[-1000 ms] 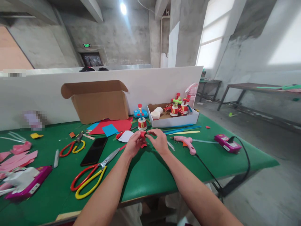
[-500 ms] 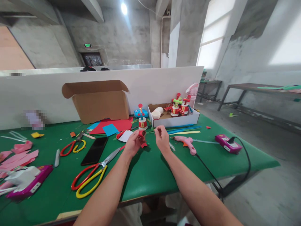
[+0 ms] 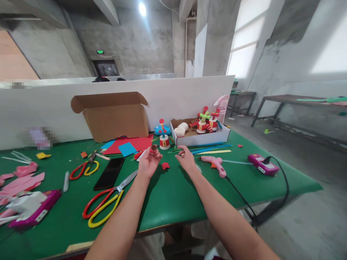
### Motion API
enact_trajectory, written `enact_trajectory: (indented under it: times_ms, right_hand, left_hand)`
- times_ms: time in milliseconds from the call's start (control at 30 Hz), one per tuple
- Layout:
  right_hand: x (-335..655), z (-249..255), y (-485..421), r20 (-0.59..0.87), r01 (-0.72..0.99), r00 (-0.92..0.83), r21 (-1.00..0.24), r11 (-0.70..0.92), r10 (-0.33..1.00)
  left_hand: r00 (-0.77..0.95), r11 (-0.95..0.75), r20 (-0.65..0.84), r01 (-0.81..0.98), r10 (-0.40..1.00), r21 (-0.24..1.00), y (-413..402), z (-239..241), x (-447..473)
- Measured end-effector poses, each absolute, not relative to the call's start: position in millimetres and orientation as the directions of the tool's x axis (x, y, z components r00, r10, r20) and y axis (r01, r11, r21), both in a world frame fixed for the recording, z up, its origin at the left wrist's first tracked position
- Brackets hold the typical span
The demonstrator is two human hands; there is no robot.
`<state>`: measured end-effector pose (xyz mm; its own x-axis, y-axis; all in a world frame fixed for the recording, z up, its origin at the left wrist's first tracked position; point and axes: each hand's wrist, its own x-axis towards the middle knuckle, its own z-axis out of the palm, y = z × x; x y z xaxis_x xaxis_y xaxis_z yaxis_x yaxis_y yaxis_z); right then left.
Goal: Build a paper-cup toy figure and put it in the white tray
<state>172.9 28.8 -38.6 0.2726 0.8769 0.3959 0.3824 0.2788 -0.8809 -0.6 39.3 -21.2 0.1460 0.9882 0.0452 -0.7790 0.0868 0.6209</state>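
Note:
My left hand (image 3: 148, 163) is closed around a small red paper-covered tube (image 3: 153, 148), its brown inner wall and open end facing up. To its right, my right hand (image 3: 187, 159) hovers over the table with fingers loosely bent and apart; I see nothing in it. A small folded piece of red paper (image 3: 165, 166) lies on the table between the hands. Behind them stands a cup figure (image 3: 164, 142) with a red-wrapped base and a round red top. A pink hot glue gun (image 3: 213, 162) rests to the right of my right hand.
Large scissors (image 3: 119, 188), a black phone (image 3: 110, 174) and smaller scissors (image 3: 86, 168) lie left. A white box (image 3: 203, 138) holds similar figures and white cups. A purple power strip (image 3: 262, 165) with a black cable sits right. Coloured paper (image 3: 127, 148) lies behind the left hand.
My left hand has moved slightly left and turned palm up, tipping the tube's opening upward. My right hand's fingers have spread from a pinch. The red paper piece shows more fully.

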Motion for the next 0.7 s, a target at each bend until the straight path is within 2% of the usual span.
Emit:
enact_trajectory:
  times_ms: [67, 233, 400, 700]
  right_hand:
    - [170, -36, 26, 0.390, 0.432, 0.209, -0.860, 0.273, 0.897]
    - [163, -26, 15, 0.530, 0.449, 0.143, -0.788, 0.422, 0.836]
    - [158, -23, 9, 0.541, 0.394, 0.063, -0.785, 0.477, 0.838]
    - [151, -26, 7, 0.521, 0.294, -0.037, -0.810, 0.508, 0.853]
  left_hand:
    - [0.154, 0.090, 0.048, -0.771, 0.987, 0.631, 39, -21, 0]
    - [0.186, 0.149, -0.026, -0.688, 0.982, 0.711, 36, -22, 7]
    - [0.234, 0.185, -0.049, -0.608, 0.971, 0.772, 35, -27, 11]
    - [0.302, 0.249, -0.081, -0.572, 0.950, 0.781, 33, -29, 15]
